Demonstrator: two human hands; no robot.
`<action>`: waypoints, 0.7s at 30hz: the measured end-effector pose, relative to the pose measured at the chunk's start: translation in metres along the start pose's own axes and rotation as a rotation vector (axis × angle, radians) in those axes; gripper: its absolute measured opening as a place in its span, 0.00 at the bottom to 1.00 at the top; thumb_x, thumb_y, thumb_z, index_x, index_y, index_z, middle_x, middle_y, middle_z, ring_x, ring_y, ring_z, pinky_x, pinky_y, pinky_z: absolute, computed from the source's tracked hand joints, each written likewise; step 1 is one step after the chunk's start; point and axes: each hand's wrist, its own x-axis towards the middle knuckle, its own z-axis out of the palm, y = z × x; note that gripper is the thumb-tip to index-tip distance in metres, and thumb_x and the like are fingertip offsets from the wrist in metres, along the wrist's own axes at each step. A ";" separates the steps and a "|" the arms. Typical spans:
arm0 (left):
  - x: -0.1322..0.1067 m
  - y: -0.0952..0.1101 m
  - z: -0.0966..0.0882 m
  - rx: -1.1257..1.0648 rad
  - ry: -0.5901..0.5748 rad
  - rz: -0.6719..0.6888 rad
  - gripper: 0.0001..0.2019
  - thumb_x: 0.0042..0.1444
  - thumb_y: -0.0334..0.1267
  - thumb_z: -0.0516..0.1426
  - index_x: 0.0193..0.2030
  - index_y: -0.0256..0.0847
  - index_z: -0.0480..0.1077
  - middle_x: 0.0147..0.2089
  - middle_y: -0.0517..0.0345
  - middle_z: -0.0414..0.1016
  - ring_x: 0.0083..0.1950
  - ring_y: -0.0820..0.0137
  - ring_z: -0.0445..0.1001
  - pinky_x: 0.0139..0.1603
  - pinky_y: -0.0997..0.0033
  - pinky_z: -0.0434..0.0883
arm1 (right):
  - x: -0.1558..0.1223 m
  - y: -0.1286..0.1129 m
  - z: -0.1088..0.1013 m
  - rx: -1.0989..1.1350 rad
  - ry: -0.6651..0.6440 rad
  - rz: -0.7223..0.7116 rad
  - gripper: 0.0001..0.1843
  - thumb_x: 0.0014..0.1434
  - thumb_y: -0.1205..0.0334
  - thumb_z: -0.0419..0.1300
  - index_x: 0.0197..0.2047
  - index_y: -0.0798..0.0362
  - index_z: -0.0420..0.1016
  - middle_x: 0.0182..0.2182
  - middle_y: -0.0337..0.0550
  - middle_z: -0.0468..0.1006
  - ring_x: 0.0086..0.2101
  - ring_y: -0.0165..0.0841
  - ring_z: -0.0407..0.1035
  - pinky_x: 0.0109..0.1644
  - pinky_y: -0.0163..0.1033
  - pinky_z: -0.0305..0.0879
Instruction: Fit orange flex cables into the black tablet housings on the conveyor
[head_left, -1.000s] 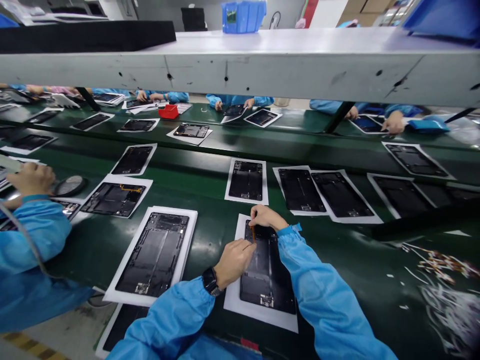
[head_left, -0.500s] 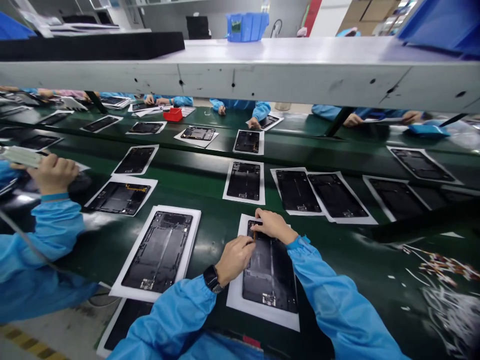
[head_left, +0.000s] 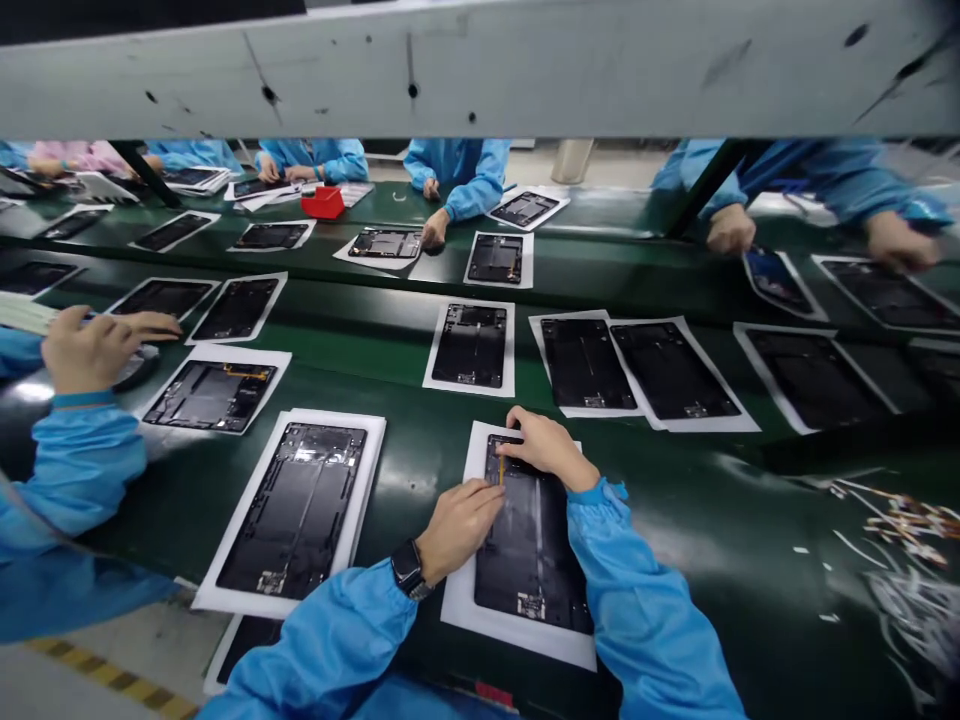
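Observation:
A black tablet housing [head_left: 529, 545] lies on a white sheet [head_left: 480, 615] at the bench front. Over its upper left part runs a narrow orange flex cable [head_left: 502, 468]. My left hand [head_left: 461, 525], with a watch on the wrist, comes from the left, its fingers closed together at the cable's lower end. From the right, my right hand [head_left: 549, 448] reaches over the housing's top edge, fingers bent and closed on the cable's upper end. The exact fingertip contact is partly hidden.
Left of me, another housing [head_left: 296, 510] rests on stacked white sheets. More housings on sheets line the green conveyor [head_left: 360, 345]. A co-worker's hand [head_left: 94, 350] is at the left. Loose cables [head_left: 911, 530] lie to the right. A shelf beam [head_left: 480, 75] crosses above.
The camera view has tipped downward. My hands stay at the orange cable, which shows more plainly between them. Across the line, a co-worker's hand has moved left to another housing.

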 end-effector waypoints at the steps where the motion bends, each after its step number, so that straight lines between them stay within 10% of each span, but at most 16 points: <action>1: 0.000 0.000 0.000 0.009 -0.006 0.004 0.10 0.67 0.31 0.51 0.47 0.36 0.73 0.49 0.52 0.78 0.50 0.67 0.74 0.47 0.67 0.76 | 0.000 0.001 0.000 0.010 0.002 0.003 0.21 0.54 0.48 0.69 0.43 0.46 0.65 0.33 0.36 0.75 0.33 0.36 0.71 0.30 0.36 0.50; 21: 0.000 0.004 -0.004 0.107 -0.098 0.039 0.12 0.67 0.30 0.49 0.49 0.34 0.73 0.54 0.51 0.76 0.53 0.64 0.72 0.49 0.65 0.75 | -0.001 0.001 -0.001 0.035 -0.001 0.027 0.21 0.52 0.49 0.70 0.41 0.47 0.65 0.33 0.37 0.76 0.33 0.37 0.71 0.29 0.37 0.50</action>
